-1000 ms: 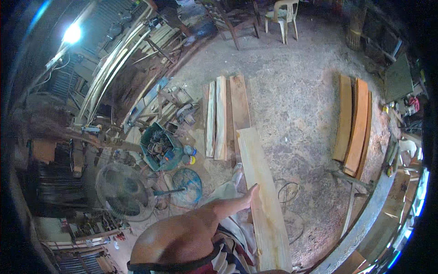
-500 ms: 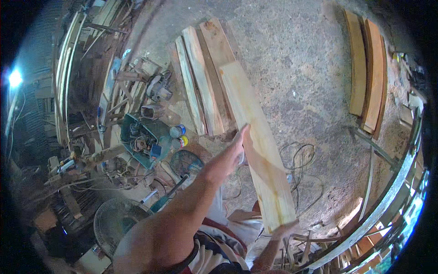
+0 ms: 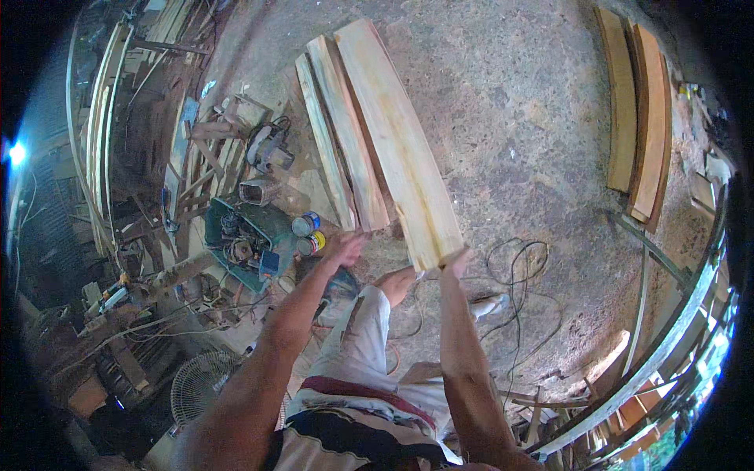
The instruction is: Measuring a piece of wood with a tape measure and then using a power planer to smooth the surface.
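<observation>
A wide pale wooden board (image 3: 404,149) lies slanting away from me on the floor stack, its near end at my knee. My right hand (image 3: 455,259) is closed on the right corner of that near end. My left hand (image 3: 344,250) is off the board, fingers stretched and somewhat blurred, close to the near end of a narrower rough-edged plank (image 3: 349,141); whether it touches the plank I cannot tell. Left of that lies another narrow plank (image 3: 324,145). What lies under the wide board is hidden.
A green bin (image 3: 255,275) of tools, two cans (image 3: 310,243) and a circular saw (image 3: 269,145) stand at the left, with a fan (image 3: 200,385) nearer me. A cable (image 3: 514,282) loops on the floor at right. More boards (image 3: 648,125) lie far right.
The wide board has moved away and left, down over the stack. My left hand has let go of its edge and moved left; my right hand has moved forward with the near end.
</observation>
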`<move>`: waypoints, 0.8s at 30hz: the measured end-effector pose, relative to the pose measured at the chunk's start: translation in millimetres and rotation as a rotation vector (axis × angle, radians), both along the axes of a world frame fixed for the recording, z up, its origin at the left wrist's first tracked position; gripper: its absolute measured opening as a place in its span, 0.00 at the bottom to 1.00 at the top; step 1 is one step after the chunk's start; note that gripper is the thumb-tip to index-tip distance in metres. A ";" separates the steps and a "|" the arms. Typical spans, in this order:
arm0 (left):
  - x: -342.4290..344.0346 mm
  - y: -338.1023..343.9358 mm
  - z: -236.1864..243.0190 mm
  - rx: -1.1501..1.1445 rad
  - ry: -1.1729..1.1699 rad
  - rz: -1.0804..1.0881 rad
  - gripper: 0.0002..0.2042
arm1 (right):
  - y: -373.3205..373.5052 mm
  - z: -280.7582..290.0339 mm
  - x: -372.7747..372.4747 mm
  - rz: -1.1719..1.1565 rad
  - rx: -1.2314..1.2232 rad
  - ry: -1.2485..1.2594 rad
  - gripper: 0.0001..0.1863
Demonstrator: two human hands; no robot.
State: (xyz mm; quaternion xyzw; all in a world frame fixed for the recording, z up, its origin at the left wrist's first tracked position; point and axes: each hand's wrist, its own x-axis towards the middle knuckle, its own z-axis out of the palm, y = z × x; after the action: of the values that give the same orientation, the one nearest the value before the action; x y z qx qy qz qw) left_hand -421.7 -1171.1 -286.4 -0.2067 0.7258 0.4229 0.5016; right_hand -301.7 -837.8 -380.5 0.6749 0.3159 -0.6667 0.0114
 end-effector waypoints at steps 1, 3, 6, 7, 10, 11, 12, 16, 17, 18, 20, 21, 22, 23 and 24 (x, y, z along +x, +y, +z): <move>30.1 -18.1 4.6 -0.042 -0.139 0.167 0.29 | -4.1 11.5 -13.3 -0.005 -0.119 0.174 0.40; 93.9 -52.0 17.4 -0.096 -0.201 0.179 0.28 | -5.0 28.5 -40.2 0.052 -0.333 0.277 0.40; 184.3 -72.3 36.1 -0.252 -0.444 0.444 0.20 | -1.3 44.7 -50.0 0.348 -0.563 0.279 0.36; 208.5 -73.6 45.5 -0.283 -0.474 0.463 0.20 | 2.5 46.7 -42.7 0.469 -0.570 0.285 0.35; 278.2 -62.2 91.6 -0.305 -0.498 0.400 0.20 | 15.3 51.4 13.6 0.770 -0.323 0.335 0.29; 289.5 -55.5 103.7 -0.303 -0.487 0.364 0.20 | 27.6 52.9 41.6 0.955 -0.217 0.296 0.27; 300.1 -47.5 116.4 -0.295 -0.472 0.337 0.20 | 48.5 57.6 79.0 1.161 -0.167 0.326 0.26; 316.9 -16.9 159.3 -0.284 -0.375 0.220 0.21 | 136.9 100.5 273.0 0.867 -0.058 0.052 0.19; 317.3 -9.8 167.6 -0.282 -0.351 0.192 0.21 | 168.8 110.7 324.7 0.764 -0.134 0.044 0.18; 317.9 -1.5 175.3 -0.282 -0.323 0.167 0.21 | 201.3 121.3 378.9 0.668 -0.206 -0.092 0.19; 315.3 19.0 189.1 -0.285 -0.264 0.125 0.21 | 268.7 140.1 482.9 0.558 -0.165 -0.238 0.22; 313.3 32.6 194.7 -0.283 -0.239 0.105 0.21 | 308.4 150.5 534.2 0.415 -0.246 -0.185 0.22; 307.2 48.6 198.5 -0.280 -0.217 0.085 0.21 | 346.9 161.8 582.2 0.277 -0.296 -0.219 0.23; 297.9 65.8 201.2 -0.272 -0.196 0.053 0.21 | 367.6 168.6 622.6 0.296 -0.235 -0.205 0.25; 285.3 87.6 201.3 -0.264 -0.132 -0.066 0.21 | 389.4 179.8 660.0 0.340 -0.127 -0.332 0.27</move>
State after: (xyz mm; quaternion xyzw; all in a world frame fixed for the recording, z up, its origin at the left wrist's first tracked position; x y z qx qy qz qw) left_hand -136.4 -1083.5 -85.1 -0.2741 0.7470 0.2928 0.5302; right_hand 358.3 -448.4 -200.6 0.7104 0.3761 -0.5536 0.2177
